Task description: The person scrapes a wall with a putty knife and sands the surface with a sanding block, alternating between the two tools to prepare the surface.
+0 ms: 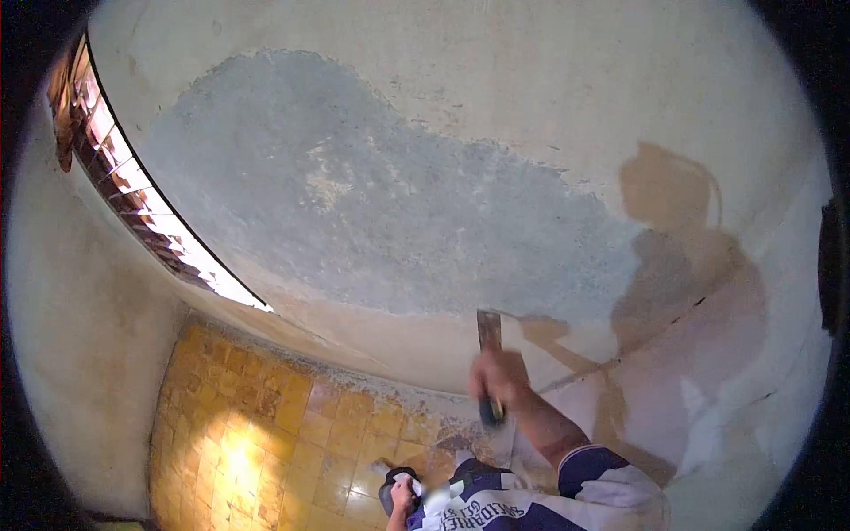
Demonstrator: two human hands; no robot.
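My right hand (502,376) is wrapped round a scraper (489,329), its flat metal blade pointing up and its dark handle end showing below the fist. The blade tip is at the lower edge of a bare grey patch (425,221) on the wall; whether it touches cannot be told. Low in the view, my left hand (403,497) is held close to my body with curled fingers, beside something white and dark. What it grips is too small to make out.
Pale paint or plaster on the wall (549,71) surrounds the grey patch. A barred window opening (146,190) lets in light at the left. Yellow floor tiles (292,442) lie below, with debris (354,380) along the wall's foot. My shadow falls on the right.
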